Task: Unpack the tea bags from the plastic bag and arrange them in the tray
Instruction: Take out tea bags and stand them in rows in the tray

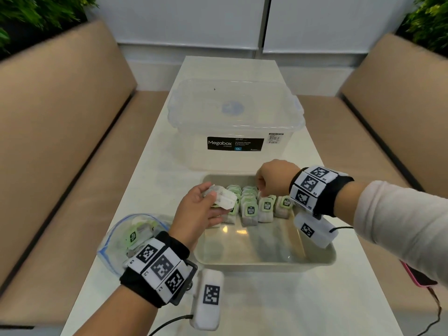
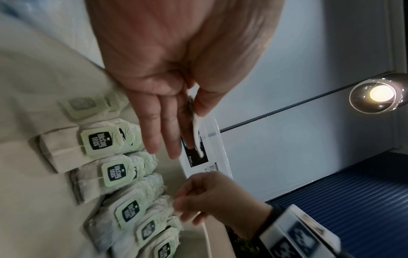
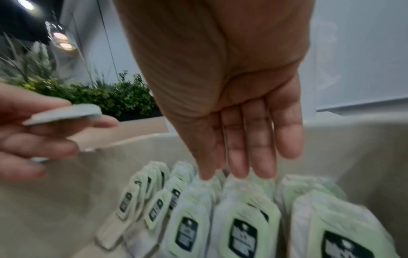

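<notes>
A beige tray point(image 1: 266, 264) stands in the middle of the white table. Rows of tea bags point(image 1: 251, 210) with green tags stand across its far half. My left hand point(image 1: 206, 204) hovers over the tray's left side and pinches a small stack of white tea bags point(image 1: 224, 198) between thumb and fingers; the left wrist view shows this held stack point(image 2: 196, 125) edge-on. My right hand point(image 1: 263, 187) reaches down at the back rows, its straight fingertips point(image 3: 240, 172) touching the tops of the tea bags point(image 3: 243, 225). The clear plastic bag point(image 1: 131, 235), with several tea bags inside, lies left of the tray.
A clear Megabox storage box point(image 1: 235, 117) with its lid on stands right behind the tray. A pink-edged phone point(image 1: 417, 275) with a cable lies at the table's right edge. Tan benches flank the table on both sides.
</notes>
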A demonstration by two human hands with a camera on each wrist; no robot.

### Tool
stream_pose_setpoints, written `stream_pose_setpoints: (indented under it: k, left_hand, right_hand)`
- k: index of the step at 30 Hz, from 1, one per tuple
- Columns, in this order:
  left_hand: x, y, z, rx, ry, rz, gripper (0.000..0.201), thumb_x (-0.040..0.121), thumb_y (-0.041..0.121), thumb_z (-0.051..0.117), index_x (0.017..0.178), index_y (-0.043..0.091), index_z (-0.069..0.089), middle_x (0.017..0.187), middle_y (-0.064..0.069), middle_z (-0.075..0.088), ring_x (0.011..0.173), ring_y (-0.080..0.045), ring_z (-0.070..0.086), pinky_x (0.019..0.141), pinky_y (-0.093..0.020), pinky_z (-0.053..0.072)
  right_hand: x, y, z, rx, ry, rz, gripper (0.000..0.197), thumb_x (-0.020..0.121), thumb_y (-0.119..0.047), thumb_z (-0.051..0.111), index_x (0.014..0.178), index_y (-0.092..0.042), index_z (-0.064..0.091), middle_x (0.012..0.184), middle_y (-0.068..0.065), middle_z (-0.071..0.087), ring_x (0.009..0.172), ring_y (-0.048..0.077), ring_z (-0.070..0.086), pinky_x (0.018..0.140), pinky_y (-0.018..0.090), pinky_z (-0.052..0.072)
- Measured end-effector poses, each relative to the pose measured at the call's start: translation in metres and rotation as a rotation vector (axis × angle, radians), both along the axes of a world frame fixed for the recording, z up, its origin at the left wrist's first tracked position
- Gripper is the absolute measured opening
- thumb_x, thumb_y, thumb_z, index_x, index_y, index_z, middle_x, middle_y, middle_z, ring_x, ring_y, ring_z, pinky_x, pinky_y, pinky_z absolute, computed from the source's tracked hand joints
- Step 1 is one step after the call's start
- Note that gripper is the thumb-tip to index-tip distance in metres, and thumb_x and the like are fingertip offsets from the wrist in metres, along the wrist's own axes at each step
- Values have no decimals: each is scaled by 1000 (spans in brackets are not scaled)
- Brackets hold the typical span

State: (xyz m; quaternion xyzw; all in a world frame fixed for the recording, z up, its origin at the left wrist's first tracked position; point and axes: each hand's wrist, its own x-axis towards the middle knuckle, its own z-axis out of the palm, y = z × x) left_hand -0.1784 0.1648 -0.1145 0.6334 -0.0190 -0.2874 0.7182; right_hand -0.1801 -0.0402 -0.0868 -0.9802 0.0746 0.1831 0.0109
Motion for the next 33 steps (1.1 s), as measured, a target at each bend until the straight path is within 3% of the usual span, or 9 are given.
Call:
stream_pose_setpoints:
  k: [6, 9, 13, 17, 20, 23, 26, 29, 33]
  left_hand:
    - [5, -5, 11, -4, 43, -23, 32, 98, 14, 42, 129, 11, 44, 113, -14, 64, 72, -20, 73, 62, -28, 57]
    - [3, -12, 14, 21, 23, -74, 30, 98, 16, 41, 127, 11, 46, 107, -13, 66, 78, -23, 72, 72, -33, 57]
    - [-1, -18, 18, 43, 51, -192, 29, 98, 15, 41, 126, 14, 47, 101, -10, 70, 81, -24, 72, 76, -38, 56]
    - [-3, -23, 24, -34, 119, -225, 25, 99, 12, 37, 120, 16, 50, 98, -10, 70, 76, -22, 72, 65, -29, 58]
    - [-3, -24, 26, -46, 120, -226, 24, 98, 12, 38, 115, 17, 54, 90, -6, 72, 73, -22, 72, 65, -30, 58]
    - [-5, -24, 29, 0, 86, -275, 26, 99, 16, 38, 118, 17, 55, 90, -4, 73, 79, -22, 72, 66, -30, 57]
    - [-9, -20, 33, 67, 77, -381, 36, 99, 42, 32, 126, 28, 51, 109, -3, 68, 88, -25, 71, 67, -32, 58]
    - [-12, -20, 34, 126, 28, -468, 59, 80, 67, 33, 128, 36, 49, 126, 5, 56, 96, -25, 69, 66, -34, 59]
    - [-14, -19, 33, 276, -183, -467, 26, 84, 41, 60, 104, 26, 66, 108, 7, 67, 102, -14, 63, 76, -35, 58]
  right_hand:
    - [-33, 24, 32, 238, -322, 344, 39, 77, -26, 74, 110, -22, 55, 99, -15, 48, 79, 7, 48, 67, 26, 41]
    - [-42, 27, 36, 335, -419, 401, 21, 81, -27, 71, 99, -20, 65, 94, -10, 62, 75, 8, 54, 67, 28, 46]
    - [-44, 22, 45, 473, -495, 295, 5, 84, -19, 70, 87, -16, 69, 75, -12, 65, 65, 8, 56, 66, 25, 47]
    - [-51, 18, 50, 546, -460, 228, 12, 85, -22, 68, 96, -17, 66, 77, -19, 58, 68, 4, 56, 66, 19, 45]
    - [-59, 17, 47, 475, -404, 279, 34, 75, -28, 77, 106, -21, 64, 89, -18, 54, 75, 5, 53, 71, 20, 46]
    - [-61, 18, 44, 403, -428, 333, 24, 79, -22, 72, 103, -20, 68, 91, -12, 61, 75, 5, 51, 72, 27, 48]
    - [-60, 18, 49, 483, -470, 261, 11, 83, -16, 69, 94, -14, 70, 83, -5, 69, 70, 9, 57, 71, 30, 50]
    - [-57, 15, 53, 615, -451, 117, 7, 80, -13, 73, 85, -16, 69, 76, -4, 68, 70, 10, 62, 72, 28, 52]
    - [-53, 8, 53, 732, -406, -25, 18, 74, -9, 78, 73, -23, 66, 69, -1, 69, 58, 3, 60, 61, 17, 51]
